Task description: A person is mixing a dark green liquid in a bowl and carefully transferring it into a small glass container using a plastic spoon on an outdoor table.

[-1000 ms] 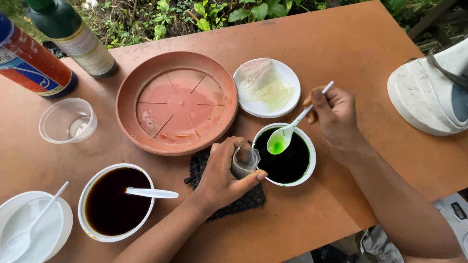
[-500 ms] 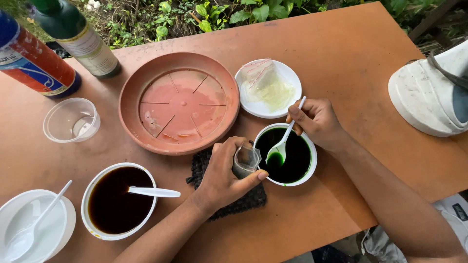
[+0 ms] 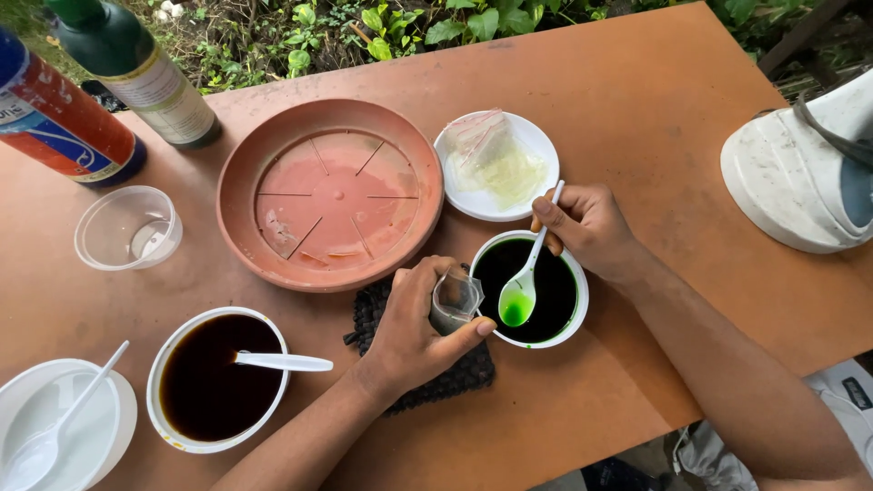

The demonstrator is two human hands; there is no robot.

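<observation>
The right hand [image 3: 587,227] has come down since a second ago: then it held the white spoon [image 3: 526,277] lifted over the rim with a green drop in its bowl, and now the spoon dips low over the white bowl of dark green liquid [image 3: 532,289], its scoop filled bright green and sitting at or just above the liquid; I can't tell which. The fingers are pinched around the spoon's handle near its top end. The left hand [image 3: 414,332] has barely shifted; it is wrapped around a small clear cup [image 3: 455,298], tilted and held just beside the bowl's left rim, over a dark knitted mat [image 3: 446,377] lying on the brown surface [image 3: 637,118].

Everything else looks as it did: the terracotta saucer [image 3: 332,193], the small white plate [image 3: 496,165] with a clear plastic bag on it, the empty clear cup [image 3: 127,227], the bowl of dark brown liquid [image 3: 216,377] with a spoon across it.

What's inside the small clear cup is hard to make out, since the fingers cover most of it. The mat is largely hidden under the left hand and the bowl. The two bottles at the top left, the white dish at the lower left and a white object at the right edge are all cut off by the frame
</observation>
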